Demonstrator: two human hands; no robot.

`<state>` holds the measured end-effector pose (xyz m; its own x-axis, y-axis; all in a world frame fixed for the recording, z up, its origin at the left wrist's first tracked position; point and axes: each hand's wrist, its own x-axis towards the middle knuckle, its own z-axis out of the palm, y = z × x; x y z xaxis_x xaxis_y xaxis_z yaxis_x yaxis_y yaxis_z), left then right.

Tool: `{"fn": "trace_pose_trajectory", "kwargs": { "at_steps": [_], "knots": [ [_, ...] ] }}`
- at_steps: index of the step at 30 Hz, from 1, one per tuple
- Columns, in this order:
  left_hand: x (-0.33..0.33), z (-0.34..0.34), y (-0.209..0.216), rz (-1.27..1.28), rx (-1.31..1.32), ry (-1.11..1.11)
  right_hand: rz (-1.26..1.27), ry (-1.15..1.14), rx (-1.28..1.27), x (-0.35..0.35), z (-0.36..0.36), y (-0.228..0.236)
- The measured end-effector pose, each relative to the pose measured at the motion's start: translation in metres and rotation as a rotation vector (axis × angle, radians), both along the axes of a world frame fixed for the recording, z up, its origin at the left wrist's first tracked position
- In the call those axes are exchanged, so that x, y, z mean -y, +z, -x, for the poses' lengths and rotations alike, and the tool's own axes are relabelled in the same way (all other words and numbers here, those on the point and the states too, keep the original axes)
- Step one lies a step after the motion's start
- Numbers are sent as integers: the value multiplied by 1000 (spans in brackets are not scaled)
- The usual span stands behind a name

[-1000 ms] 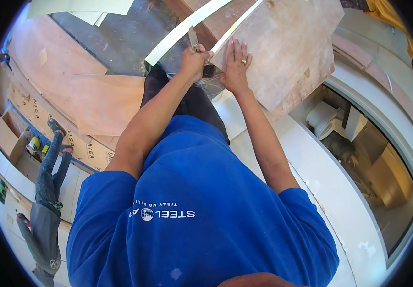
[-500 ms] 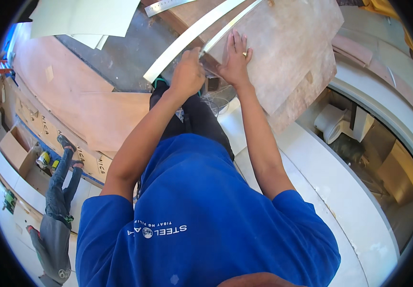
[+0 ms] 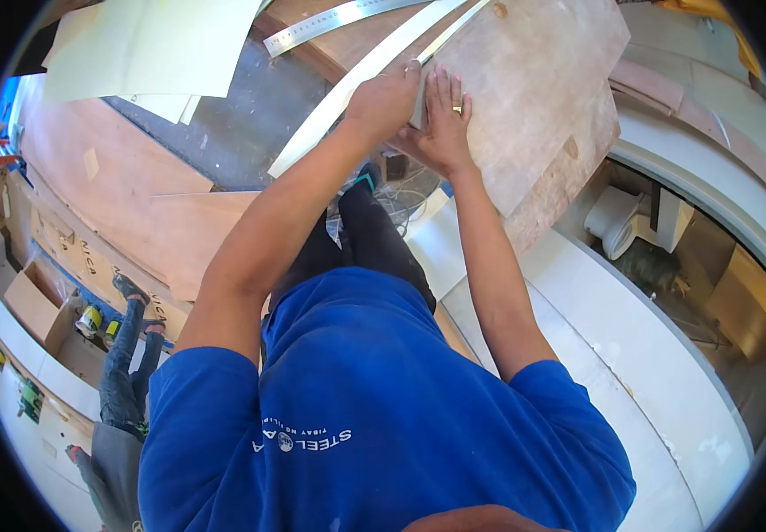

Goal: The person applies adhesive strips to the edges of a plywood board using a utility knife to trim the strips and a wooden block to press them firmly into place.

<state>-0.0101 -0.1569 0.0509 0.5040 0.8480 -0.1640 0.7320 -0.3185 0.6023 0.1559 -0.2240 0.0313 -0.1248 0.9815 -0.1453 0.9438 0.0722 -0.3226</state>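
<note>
My left hand (image 3: 385, 99) is closed at the left edge of a large brownish-grey sheet (image 3: 534, 97). Something small and dark shows at its fingertips, too hidden to name. Close beside it, my right hand (image 3: 443, 126) lies flat on the sheet with its fingers stretched forward and a ring on one of them. A thin white strip (image 3: 455, 28) runs along the sheet's edge just ahead of the left fingertips. To the left of it, a longer, wider white strip (image 3: 329, 106) passes under or behind my left hand; which of the two is hidden.
A steel ruler (image 3: 329, 25) lies on a brown board. Pale sheets (image 3: 148, 49) are stacked at the upper left, near a pinkish-brown panel (image 3: 125, 168). A person (image 3: 121, 381) is at the lower left. A white toilet bowl (image 3: 613, 222) stands at the right.
My left hand has moved forward and to the right along the sheet's edge, closer to the right hand. The right hand stays flat, shifted slightly.
</note>
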Motion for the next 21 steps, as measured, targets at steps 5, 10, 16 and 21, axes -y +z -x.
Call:
{"fn": "trace_pose_trajectory", "kwargs": {
  "at_steps": [5,10,16,21],
  "knots": [
    [-4,-3,12,-32,-127,-134,20,-3,16,0,2,2],
    [-10,6,12,-83,-108,-209,27,4,23,-1,3,5],
    [-7,-5,20,-64,-164,-212,37,27,52,0,4,7],
    [16,25,41,124,-214,-182,54,20,8,-2,4,6]
  ]
}}
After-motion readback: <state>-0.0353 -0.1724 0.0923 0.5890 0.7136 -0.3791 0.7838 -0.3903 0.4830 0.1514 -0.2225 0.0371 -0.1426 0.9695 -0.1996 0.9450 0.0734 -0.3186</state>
